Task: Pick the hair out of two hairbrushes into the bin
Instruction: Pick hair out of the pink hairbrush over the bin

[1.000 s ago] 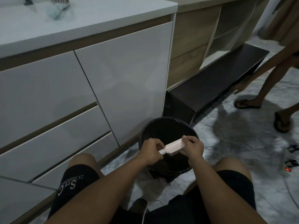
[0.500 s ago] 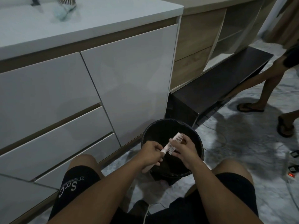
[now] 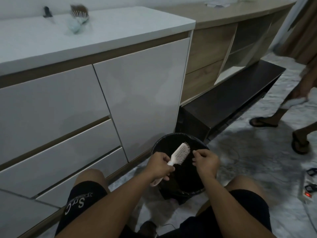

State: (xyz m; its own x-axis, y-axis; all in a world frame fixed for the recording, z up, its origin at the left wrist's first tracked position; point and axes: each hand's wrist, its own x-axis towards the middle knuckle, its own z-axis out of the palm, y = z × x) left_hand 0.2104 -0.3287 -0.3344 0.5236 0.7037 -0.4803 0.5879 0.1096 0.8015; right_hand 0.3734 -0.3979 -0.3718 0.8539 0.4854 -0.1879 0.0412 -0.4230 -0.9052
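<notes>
Seated person, both knees in view, black bin (image 3: pixel 155 146) on the marble floor (image 3: pixel 248 160) between them, just in front of the white cabinet (image 3: pixel 140 93).

Left hand (image 3: pixel 158 166): fingers wrapped and clamped on the handle of the pink hairbrush (image 3: pixel 180 154). Brush held over the bin opening, head tilted up and toward the far right, bristles facing right toward the other hand.

Right hand (image 3: pixel 205 161): just right of the brush head, not touching it. Thumb and forefinger drawn together in a pinch over the bin; remaining fingers curled loosely. Cannot tell whether any hair sits in the pinch, too fine and too dark against the bin interior.

Second hairbrush (image 3: pixel 79 13): lies on the white countertop (image 3: pixel 120 31), far left, well apart from the hands; image blurred there, a pale bluish item just near it.

Far right: a second person's legs in sandals (image 3: pixel 263 122) on the floor. Near right edge: a power strip (image 3: pixel 307 194) with a red light.
</notes>
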